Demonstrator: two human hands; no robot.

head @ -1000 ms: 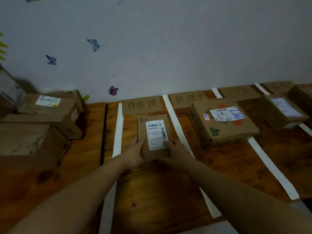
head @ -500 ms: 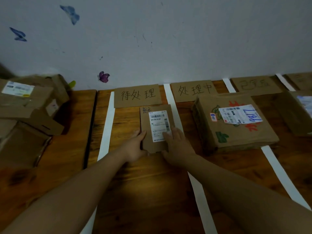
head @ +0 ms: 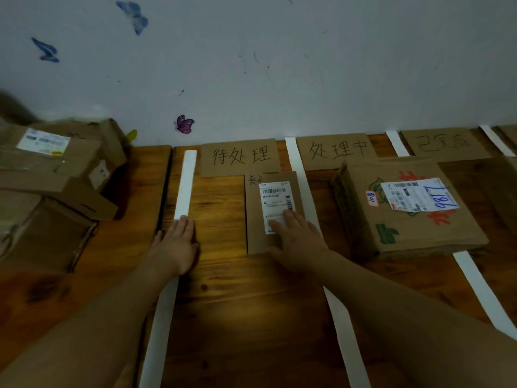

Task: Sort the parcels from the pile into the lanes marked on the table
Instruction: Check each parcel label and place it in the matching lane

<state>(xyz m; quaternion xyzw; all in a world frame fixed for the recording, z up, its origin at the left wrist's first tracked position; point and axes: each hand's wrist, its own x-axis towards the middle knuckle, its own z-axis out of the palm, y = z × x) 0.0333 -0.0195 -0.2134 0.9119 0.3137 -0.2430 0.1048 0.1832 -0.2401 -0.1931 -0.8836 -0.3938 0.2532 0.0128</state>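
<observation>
Left hand [head: 177, 245] lies flat, released, on the brown wooden table's [head: 237, 303] white tape strip [head: 186, 186]. Right hand's [head: 298, 239] straight fingers press the flat brown cardboard parcel [head: 256, 214]. A pale wall [head: 279, 65] rises beyond both.

Pale grey-blue wall [head: 307, 65] fills the top half of the frame. Upper left, there's a light blue butterfly sticker [head: 134, 16], a bit blurred. Lower and further left, a darker blue butterfly [head: 46, 50]. At centre left, just above the wall's foot, a purple butterfly [head: 184, 124]. Left of it, a small yellow-green scrap [head: 131, 134] sits against the wall. Faint dark scuff marks [head: 256, 58] dot the upper centre.
</observation>
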